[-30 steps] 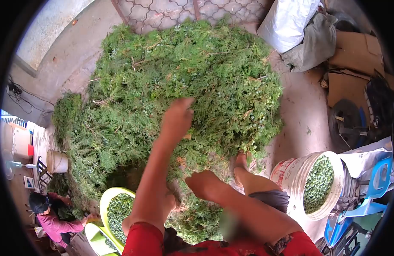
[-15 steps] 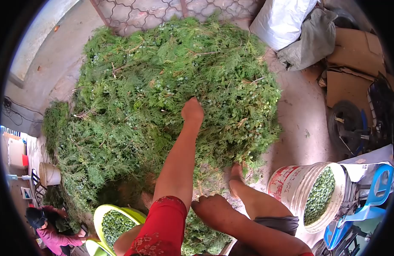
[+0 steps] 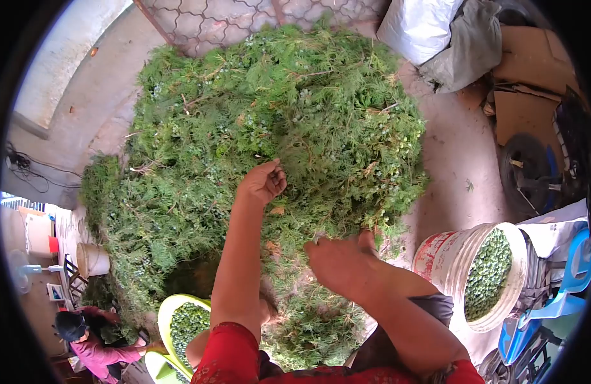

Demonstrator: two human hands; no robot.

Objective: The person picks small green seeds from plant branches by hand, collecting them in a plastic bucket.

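My left hand [image 3: 263, 183] is above the middle of a big heap of green conifer branches [image 3: 199, 153], its fingers curled closed at the end of a blurred conifer sprig [image 3: 300, 146]. Small pale berries dot the branches. Nearer to me, my right hand [image 3: 339, 262] is closed in a fist over the heap's near edge; a small shiny bit shows by its thumb, but what it holds is hidden. Below, between my legs, lies a smaller pile of greenery [image 3: 315, 323].
To the right a white bucket [image 3: 441, 259] holds green berries [image 3: 489, 275]; a yellow-green basin [image 3: 167, 320] with berries stands lower left. A person in pink [image 3: 97, 342] works beyond it. White sack [image 3: 418, 29], cardboard [image 3: 529, 118], a wheel [image 3: 525, 173] and a blue plastic seat [image 3: 567, 272] line the right.
My left hand has drawn back toward me and left from the heap, turning so the curled fingers show. My right hand has moved forward and slightly right. The view has shifted a little.
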